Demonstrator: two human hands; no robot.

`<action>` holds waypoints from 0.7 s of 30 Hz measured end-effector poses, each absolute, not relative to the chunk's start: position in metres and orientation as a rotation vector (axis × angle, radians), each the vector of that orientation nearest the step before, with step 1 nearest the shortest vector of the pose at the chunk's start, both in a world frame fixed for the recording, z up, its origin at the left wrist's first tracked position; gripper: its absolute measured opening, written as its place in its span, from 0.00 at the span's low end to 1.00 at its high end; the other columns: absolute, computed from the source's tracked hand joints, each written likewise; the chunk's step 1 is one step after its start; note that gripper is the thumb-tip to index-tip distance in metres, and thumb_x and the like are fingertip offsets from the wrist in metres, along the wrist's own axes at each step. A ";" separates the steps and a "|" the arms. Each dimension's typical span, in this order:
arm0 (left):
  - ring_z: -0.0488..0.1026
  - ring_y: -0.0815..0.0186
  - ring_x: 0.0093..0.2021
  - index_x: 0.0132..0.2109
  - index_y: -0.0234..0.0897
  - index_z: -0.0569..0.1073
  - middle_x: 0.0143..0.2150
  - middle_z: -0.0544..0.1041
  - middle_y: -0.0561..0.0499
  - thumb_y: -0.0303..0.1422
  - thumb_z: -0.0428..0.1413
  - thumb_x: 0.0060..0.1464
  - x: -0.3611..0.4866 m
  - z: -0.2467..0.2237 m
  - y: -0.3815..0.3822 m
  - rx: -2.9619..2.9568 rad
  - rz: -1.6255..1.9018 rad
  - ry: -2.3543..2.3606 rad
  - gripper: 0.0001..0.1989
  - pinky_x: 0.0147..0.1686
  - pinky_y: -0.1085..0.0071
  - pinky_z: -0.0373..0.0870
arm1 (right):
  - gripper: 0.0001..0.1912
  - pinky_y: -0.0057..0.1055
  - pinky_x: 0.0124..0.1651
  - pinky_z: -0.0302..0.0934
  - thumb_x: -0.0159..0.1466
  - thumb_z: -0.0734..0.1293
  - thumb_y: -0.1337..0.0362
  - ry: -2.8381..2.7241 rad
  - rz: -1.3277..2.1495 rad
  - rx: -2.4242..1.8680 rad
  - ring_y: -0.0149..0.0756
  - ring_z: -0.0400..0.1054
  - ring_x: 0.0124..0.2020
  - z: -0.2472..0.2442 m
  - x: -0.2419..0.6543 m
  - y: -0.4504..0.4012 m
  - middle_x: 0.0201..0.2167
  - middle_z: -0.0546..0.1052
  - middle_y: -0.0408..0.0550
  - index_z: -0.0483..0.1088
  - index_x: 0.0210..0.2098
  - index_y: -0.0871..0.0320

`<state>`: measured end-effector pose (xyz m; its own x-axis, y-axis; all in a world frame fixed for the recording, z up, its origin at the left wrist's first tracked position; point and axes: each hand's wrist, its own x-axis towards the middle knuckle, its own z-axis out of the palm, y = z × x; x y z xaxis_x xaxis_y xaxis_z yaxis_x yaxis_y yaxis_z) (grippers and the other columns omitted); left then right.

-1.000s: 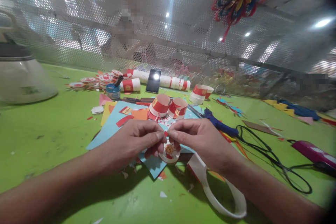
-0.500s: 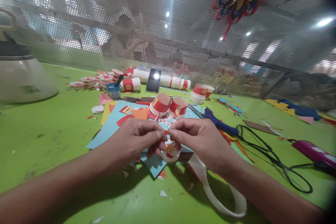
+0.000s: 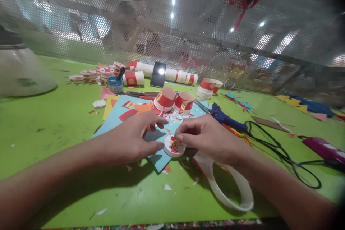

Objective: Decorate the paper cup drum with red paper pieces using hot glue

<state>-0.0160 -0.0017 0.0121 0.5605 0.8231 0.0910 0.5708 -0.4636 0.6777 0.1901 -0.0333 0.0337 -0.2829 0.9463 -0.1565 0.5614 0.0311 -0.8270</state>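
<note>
A small round white disc point(image 3: 168, 148), cut like a cup's base, lies on a light-blue paper sheet point(image 3: 155, 161) and carries red paper pieces and a yellow patterned centre. My right hand point(image 3: 206, 138) is over its right side, thumb and forefinger pinched at a small red paper piece point(image 3: 173, 138) on the upper part of the disc. My left hand point(image 3: 132, 136) is open left of the disc, thumb tip close to its rim and fingers spread. Behind the hands stand two red cut paper-cup sections point(image 3: 165, 99).
A white ring strip point(image 3: 249, 190) lies by my right forearm. To the right are a blue-handled tool point(image 3: 229, 120), black cable point(image 3: 280, 160) and magenta device point(image 3: 320, 149). Farther back are a blue glue jar point(image 3: 115, 85), stacked decorated discs point(image 3: 106, 72) and a phone point(image 3: 158, 75).
My hands have parted from their joint pinch on a small red paper piece. The left has opened and drawn left; the right has lowered to the disc. The camera view has tilted down slightly.
</note>
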 end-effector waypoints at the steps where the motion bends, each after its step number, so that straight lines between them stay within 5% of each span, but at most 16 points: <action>1: 0.72 0.55 0.43 0.54 0.37 0.71 0.49 0.75 0.44 0.42 0.58 0.47 -0.015 0.010 -0.003 2.253 0.514 1.114 0.27 0.41 0.61 0.70 | 0.07 0.28 0.30 0.60 0.60 0.65 0.70 -1.908 1.161 -1.541 0.30 0.66 0.25 0.033 0.190 -0.032 0.24 0.75 0.46 0.74 0.27 0.63; 5: 0.68 0.51 0.51 0.56 0.36 0.69 0.53 0.72 0.41 0.47 0.59 0.50 -0.007 0.000 -0.005 2.415 0.440 1.054 0.30 0.49 0.56 0.66 | 0.07 0.26 0.29 0.61 0.59 0.65 0.73 -1.991 1.117 -1.570 0.30 0.67 0.25 0.033 0.190 -0.030 0.23 0.75 0.45 0.75 0.27 0.63; 21: 0.69 0.56 0.45 0.45 0.37 0.74 0.44 0.70 0.45 0.45 0.58 0.55 0.003 -0.009 -0.006 2.541 0.467 0.944 0.18 0.43 0.60 0.67 | 0.09 0.26 0.25 0.53 0.54 0.65 0.75 -2.089 0.941 -1.594 0.28 0.61 0.23 0.027 0.181 -0.030 0.19 0.70 0.41 0.75 0.21 0.61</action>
